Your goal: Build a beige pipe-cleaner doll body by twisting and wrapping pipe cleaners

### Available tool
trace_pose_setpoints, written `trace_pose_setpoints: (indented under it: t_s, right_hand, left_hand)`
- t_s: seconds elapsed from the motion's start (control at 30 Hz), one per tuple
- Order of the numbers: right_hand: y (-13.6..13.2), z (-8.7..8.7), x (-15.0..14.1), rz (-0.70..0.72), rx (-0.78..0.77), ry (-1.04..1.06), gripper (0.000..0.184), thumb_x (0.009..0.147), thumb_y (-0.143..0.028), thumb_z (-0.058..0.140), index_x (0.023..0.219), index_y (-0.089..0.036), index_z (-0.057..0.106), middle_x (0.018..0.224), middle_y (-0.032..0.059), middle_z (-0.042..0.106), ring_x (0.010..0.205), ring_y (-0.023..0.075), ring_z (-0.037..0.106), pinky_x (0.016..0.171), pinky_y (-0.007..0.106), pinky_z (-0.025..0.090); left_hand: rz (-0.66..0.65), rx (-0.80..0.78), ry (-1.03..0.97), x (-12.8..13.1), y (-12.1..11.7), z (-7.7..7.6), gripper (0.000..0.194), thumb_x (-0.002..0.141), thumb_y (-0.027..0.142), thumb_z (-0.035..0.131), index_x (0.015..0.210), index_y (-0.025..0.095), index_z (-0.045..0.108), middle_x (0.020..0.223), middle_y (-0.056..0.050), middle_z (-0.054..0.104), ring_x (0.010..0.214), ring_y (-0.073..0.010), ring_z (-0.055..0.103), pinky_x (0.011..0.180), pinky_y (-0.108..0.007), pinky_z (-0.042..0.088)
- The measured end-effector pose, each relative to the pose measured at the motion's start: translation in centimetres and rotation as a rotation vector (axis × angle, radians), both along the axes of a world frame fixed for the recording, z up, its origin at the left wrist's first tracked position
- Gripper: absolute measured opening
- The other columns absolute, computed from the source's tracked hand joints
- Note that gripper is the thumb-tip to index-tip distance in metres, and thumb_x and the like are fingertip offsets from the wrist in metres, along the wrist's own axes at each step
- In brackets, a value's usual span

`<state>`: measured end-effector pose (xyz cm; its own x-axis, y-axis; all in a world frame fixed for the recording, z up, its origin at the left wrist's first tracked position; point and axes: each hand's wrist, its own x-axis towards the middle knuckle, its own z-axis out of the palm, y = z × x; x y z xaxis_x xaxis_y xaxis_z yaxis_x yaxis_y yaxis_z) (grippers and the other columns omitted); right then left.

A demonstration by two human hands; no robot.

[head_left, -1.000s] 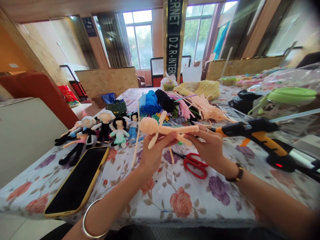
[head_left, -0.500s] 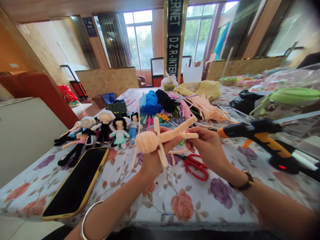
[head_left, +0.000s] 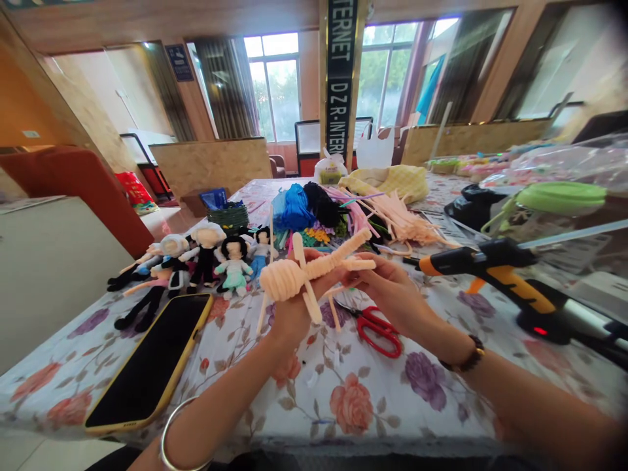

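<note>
A peach pipe-cleaner doll body [head_left: 283, 280] lies sideways above the table, its coiled round head to the left and two legs to the right. From beneath, my left hand [head_left: 299, 317] is closed around its middle, near the crossing arm strip. The fingers of my right hand [head_left: 387, 284] pinch at the lower leg's end; part of the grip is hidden. Red-handled scissors [head_left: 377, 332] lie on the flowered cloth below my right hand. A loose peach strip [head_left: 334, 311] hangs or lies by the scissors; I cannot tell which.
Several finished dolls [head_left: 206, 252] sit at left, behind a yellow-cased phone [head_left: 152, 363]. Bundles of coloured pipe cleaners [head_left: 297, 206] are piled at the back. To the right stands a black-and-orange glue gun [head_left: 515, 281], with a green-lidded container [head_left: 562, 199] behind it.
Both hands and the doll body have shifted slightly left in view, along with a small camera movement. The grip looks the same.
</note>
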<state>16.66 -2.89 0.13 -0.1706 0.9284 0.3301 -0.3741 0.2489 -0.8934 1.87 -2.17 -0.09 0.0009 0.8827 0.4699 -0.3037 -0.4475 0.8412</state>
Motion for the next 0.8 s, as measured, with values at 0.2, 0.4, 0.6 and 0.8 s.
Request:
trace_pose_setpoints:
  t_s: [0.2,0.4,0.6,0.8]
  right_hand:
    - [1.3,1.3,0.2,-0.051,0.06,-0.03,0.006,0.074,-0.024,0.068,0.079,-0.02,0.066,0.067,-0.003,0.064,0.062,0.0087,0.057,0.065,0.023,0.045]
    - [2.7,4.0,0.4,-0.074,0.104,-0.024,0.017,0.07,-0.034,0.071,0.075,-0.019,0.064,0.063,-0.0033,0.061,0.057,0.0082,0.055,0.058,0.022,0.045]
    - [4.4,5.5,1.1,-0.076,0.164,-0.078,0.027,0.064,-0.041,0.075,0.074,-0.019,0.062,0.061,-0.0041,0.059,0.05,0.0077,0.053,0.051,0.022,0.043]
    - [5.2,5.6,1.2,-0.199,0.307,-0.243,0.026,0.07,-0.042,0.068,0.079,-0.019,0.062,0.057,-0.0032,0.057,0.05,0.0097,0.052,0.049,0.024,0.043]
  left_hand:
    - [-0.129,-0.018,-0.046,0.0,0.2,1.7,0.045,0.06,0.024,0.077,0.1,0.021,0.059,0.084,-0.001,0.067,0.087,-0.0182,0.065,0.082,-0.032,0.053]
    - [-0.397,-0.132,0.061,-1.5,0.6,4.0,0.057,0.062,0.022,0.076,0.116,0.026,0.057,0.097,-0.005,0.07,0.099,-0.0249,0.064,0.089,-0.039,0.051]
    - [-0.646,-0.181,0.141,-4.7,0.9,6.2,0.084,0.055,0.005,0.075,0.13,0.029,0.047,0.129,-0.006,0.056,0.114,-0.0293,0.056,0.092,-0.037,0.049]
    - [-0.734,-0.272,0.129,-5.6,1.5,6.4,0.067,0.061,0.04,0.077,0.121,0.019,0.057,0.121,-0.014,0.061,0.096,-0.0275,0.064,0.07,-0.03,0.055]
